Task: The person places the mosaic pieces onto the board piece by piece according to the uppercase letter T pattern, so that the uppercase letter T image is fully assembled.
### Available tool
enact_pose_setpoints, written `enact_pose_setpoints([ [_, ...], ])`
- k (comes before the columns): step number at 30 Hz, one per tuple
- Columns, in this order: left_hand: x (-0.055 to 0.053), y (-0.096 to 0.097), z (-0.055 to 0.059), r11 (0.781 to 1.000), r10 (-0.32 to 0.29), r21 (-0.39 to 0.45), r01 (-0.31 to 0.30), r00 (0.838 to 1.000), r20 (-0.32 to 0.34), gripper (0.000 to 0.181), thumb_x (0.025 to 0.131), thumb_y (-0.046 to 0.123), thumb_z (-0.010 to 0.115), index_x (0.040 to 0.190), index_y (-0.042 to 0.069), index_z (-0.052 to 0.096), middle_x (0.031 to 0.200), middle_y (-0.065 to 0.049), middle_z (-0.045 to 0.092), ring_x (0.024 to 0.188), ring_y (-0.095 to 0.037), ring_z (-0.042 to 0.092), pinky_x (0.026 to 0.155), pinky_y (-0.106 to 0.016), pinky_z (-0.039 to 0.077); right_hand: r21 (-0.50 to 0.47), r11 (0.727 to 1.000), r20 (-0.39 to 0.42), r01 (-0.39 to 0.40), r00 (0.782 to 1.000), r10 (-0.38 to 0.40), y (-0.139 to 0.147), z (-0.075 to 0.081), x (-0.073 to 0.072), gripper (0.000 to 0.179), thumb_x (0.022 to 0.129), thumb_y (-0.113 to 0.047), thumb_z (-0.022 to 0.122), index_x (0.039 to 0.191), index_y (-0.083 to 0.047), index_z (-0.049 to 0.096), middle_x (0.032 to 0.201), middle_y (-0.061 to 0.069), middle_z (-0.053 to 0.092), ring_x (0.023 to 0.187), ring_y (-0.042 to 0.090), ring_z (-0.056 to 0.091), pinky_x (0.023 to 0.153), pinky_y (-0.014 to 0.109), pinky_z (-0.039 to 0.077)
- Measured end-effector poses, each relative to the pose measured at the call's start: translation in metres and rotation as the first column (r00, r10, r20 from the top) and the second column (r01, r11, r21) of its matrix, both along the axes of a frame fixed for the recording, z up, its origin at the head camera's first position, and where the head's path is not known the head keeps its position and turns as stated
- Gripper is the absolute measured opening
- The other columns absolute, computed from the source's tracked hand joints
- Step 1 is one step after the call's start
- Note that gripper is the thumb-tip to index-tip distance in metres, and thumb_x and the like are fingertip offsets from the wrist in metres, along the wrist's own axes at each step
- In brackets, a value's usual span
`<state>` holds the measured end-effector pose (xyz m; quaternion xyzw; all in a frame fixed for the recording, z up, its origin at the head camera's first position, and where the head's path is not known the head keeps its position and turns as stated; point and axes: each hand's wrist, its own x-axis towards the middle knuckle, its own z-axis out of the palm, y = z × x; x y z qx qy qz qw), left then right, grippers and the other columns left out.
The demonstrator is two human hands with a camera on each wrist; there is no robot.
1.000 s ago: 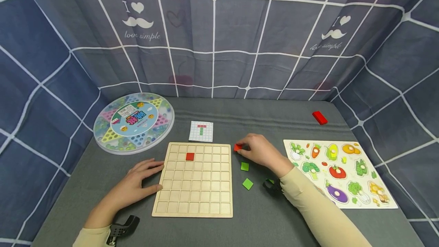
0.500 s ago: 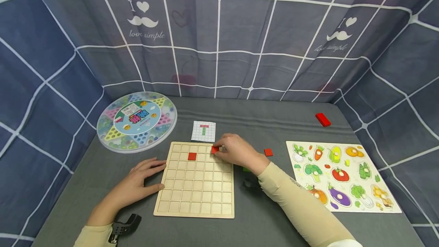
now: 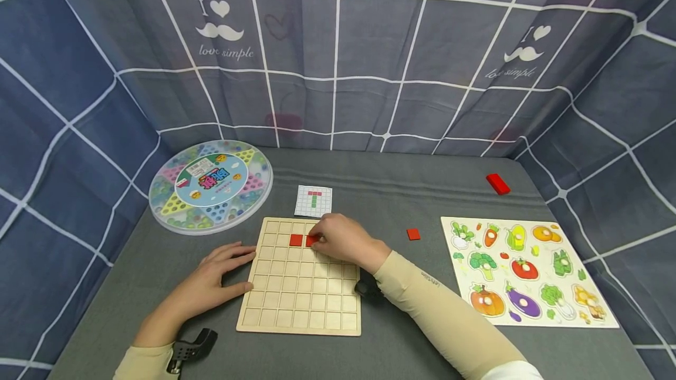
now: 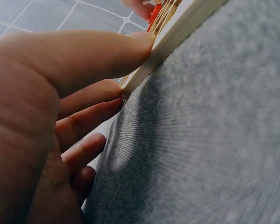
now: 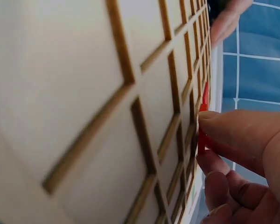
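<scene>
A pale wooden grid board (image 3: pixel 296 304) lies on the grey table. One red square tile (image 3: pixel 296 240) sits in a cell in its second row. My right hand (image 3: pixel 343 240) pinches another red tile (image 5: pixel 202 128) between thumb and fingertips, in the cell area just right of the first. In the right wrist view this tile stands right at the board's surface. My left hand (image 3: pixel 222 274) rests at the board's left edge, fingers extended, thumb tip (image 4: pixel 142 44) against the side.
A card with a printed red and green T (image 3: pixel 314 200) lies behind the board. To the right are a loose red tile (image 3: pixel 413 234), a vegetable puzzle board (image 3: pixel 449 268) and a red block (image 3: pixel 498 184). A round marble game (image 3: pixel 211 187) stands back left.
My right hand has carried a red tile leftward from beside the board to next to the placed one. The loose red tile has come into view; the green tiles are now hidden. The left hand stays.
</scene>
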<state>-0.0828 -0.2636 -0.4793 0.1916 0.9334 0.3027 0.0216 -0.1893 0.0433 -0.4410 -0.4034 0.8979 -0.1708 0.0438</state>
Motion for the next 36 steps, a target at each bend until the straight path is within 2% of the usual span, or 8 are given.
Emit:
enact_pose_setpoints([
  [8, 0.0, 0.001, 0.001, 1.0, -0.006, 0.001, 0.006, 1.0, -0.01, 0.064, 0.085, 0.043, 0.077, 0.139, 0.012, 0.06, 0.145, -0.002, 0.049, 0.14, -0.034, 0.032, 0.102, -0.067, 0.025, 0.016, 1.0, 0.015, 0.022, 1.0, -0.023, -0.006, -0.004, -0.002, 0.019, 0.086, -0.023, 0.078, 0.104, -0.018, 0.079, 0.094, -0.007, 0.068, 0.086, 0.006, 0.059, 0.07, 0.021, 0.049],
  [11, 0.0, 0.0, 0.0, 1.0, -0.007, 0.001, 0.007, 1.0, -0.011, 0.064, 0.086, 0.044, 0.076, 0.139, 0.013, 0.059, 0.145, -0.002, 0.049, 0.14, -0.034, 0.032, 0.102, -0.067, 0.025, 0.014, 1.0, 0.023, 0.021, 1.0, -0.021, -0.005, -0.004, -0.002, 0.022, 0.085, -0.025, 0.08, 0.106, -0.018, 0.079, 0.094, -0.006, 0.067, 0.084, 0.006, 0.058, 0.067, 0.02, 0.048],
  [17, 0.0, 0.0, -0.001, 1.0, -0.008, 0.005, 0.008, 1.0, -0.008, 0.065, 0.086, 0.045, 0.076, 0.14, 0.014, 0.059, 0.145, -0.002, 0.049, 0.14, -0.034, 0.031, 0.101, -0.068, 0.025, -0.03, 0.999, 0.053, 0.028, 0.998, -0.027, 0.008, 0.006, -0.003, 0.031, 0.088, -0.026, 0.077, 0.115, -0.013, 0.076, 0.103, 0.0, 0.067, 0.085, 0.009, 0.059, 0.072, 0.023, 0.048],
  [25, 0.0, 0.0, 0.001, 1.0, -0.007, 0.0, 0.007, 1.0, 0.0, 0.065, 0.086, 0.046, 0.075, 0.141, 0.015, 0.058, 0.146, -0.002, 0.048, 0.14, -0.034, 0.032, 0.099, -0.072, 0.025, -0.092, 0.991, 0.055, 0.096, 0.994, -0.091, 0.053, 0.02, -0.008, 0.031, 0.091, -0.018, 0.072, 0.12, -0.009, 0.073, 0.108, 0.006, 0.067, 0.089, 0.02, 0.063, 0.075, 0.033, 0.05],
  [31, 0.0, -0.001, 0.001, 1.0, -0.009, 0.004, 0.009, 1.0, -0.012, 0.064, 0.086, 0.045, 0.075, 0.14, 0.014, 0.059, 0.145, -0.002, 0.049, 0.14, -0.035, 0.032, 0.098, -0.072, 0.025, -0.09, 0.984, 0.03, 0.154, 0.988, -0.152, 0.095, 0.02, -0.01, 0.037, 0.09, -0.022, 0.075, 0.124, -0.007, 0.07, 0.108, 0.007, 0.067, 0.073, 0.012, 0.054, 0.066, 0.031, 0.046],
  [36, -0.001, -0.001, -0.001, 1.0, -0.02, 0.017, 0.02, 1.0, -0.021, 0.064, 0.086, 0.044, 0.076, 0.141, 0.015, 0.058, 0.145, -0.003, 0.049, 0.139, -0.035, 0.032, 0.097, -0.073, 0.025, -0.076, 0.971, 0.036, 0.226, 0.974, -0.224, 0.13, 0.018, -0.008, 0.041, 0.09, -0.025, 0.076, 0.125, -0.007, 0.069, 0.106, 0.007, 0.066, 0.07, 0.009, 0.05, 0.064, 0.031, 0.044],
])
